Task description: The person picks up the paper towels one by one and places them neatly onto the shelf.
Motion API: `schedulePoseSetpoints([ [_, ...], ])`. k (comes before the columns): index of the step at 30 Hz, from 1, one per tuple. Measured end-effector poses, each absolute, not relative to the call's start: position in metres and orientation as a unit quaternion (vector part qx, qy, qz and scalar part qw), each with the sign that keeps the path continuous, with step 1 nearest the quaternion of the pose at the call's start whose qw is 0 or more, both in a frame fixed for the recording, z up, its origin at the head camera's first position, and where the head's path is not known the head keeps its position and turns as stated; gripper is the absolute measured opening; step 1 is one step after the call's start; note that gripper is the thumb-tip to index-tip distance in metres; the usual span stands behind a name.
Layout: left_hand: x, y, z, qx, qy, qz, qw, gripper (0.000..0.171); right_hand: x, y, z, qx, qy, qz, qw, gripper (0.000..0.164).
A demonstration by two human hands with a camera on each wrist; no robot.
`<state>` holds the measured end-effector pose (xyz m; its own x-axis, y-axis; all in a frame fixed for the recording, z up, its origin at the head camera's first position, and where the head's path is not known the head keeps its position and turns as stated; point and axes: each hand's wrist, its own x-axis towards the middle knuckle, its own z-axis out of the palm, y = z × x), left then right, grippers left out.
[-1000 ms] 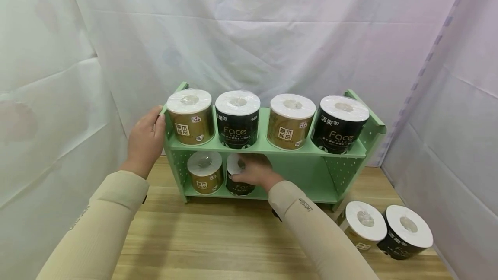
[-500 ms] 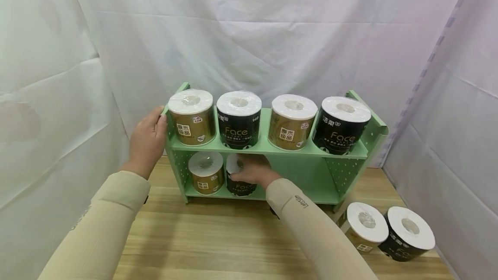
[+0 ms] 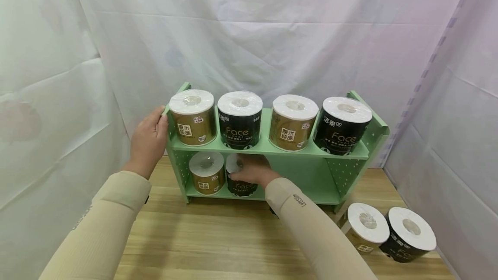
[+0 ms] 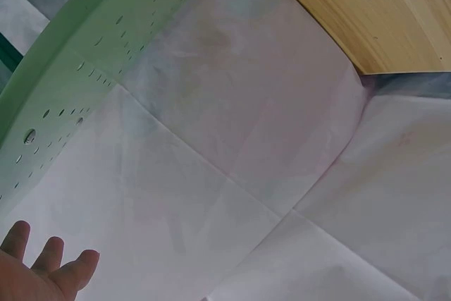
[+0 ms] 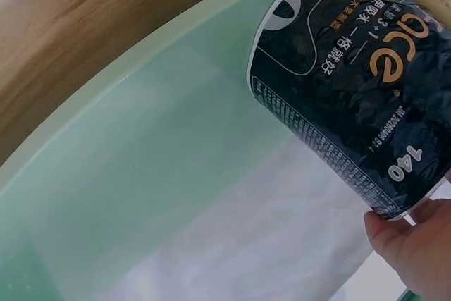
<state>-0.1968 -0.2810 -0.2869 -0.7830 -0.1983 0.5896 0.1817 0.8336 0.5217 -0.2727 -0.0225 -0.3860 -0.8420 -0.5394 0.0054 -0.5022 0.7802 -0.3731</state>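
In the head view my right hand (image 3: pixel 253 170) grips a black-wrapped toilet paper roll (image 3: pixel 241 188) by its top, with the roll upright on the lower level of a green two-tier shelf (image 3: pixel 299 176). The right wrist view shows fingertips (image 5: pixel 384 234) at the rim of that black roll (image 5: pixel 345 82). A gold-wrapped roll (image 3: pixel 206 180) stands just left of it. My left hand (image 3: pixel 148 141) holds the upper edge of the shelf's left side panel, thumb at the front. Its other fingers (image 4: pixel 49 255) extend below the perforated side panel (image 4: pixel 106 54) in the left wrist view.
Gold and black rolls alternate along the upper tier, among them a gold roll (image 3: pixel 292 128) and a black roll (image 3: pixel 342 131). Another gold roll (image 3: pixel 363 228) and black roll (image 3: pixel 406 239) stand on the wooden table (image 3: pixel 210 245) at right. White curtain (image 3: pixel 272 33) surrounds the back and sides.
The head view has shifted very slightly. Both hands keep their places, the right on the black roll and the left at the shelf's side panel.
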Motion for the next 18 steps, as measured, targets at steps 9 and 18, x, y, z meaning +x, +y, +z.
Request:
schedulePoseSetpoints([
  [9, -0.1963, -0.2807, -0.2867, 0.008, -0.900, -0.288, 0.327, 0.044, -0.2728, -0.0215, -0.3897, -0.268, 0.943, -0.186, 0.066, 0.078],
  [18, -0.1950, -0.2800, -0.2847, 0.014, -0.903, -0.288, 0.319, 0.046, -0.2708, -0.0210, -0.3939, -0.271, 0.943, -0.187, 0.044, 0.078],
])
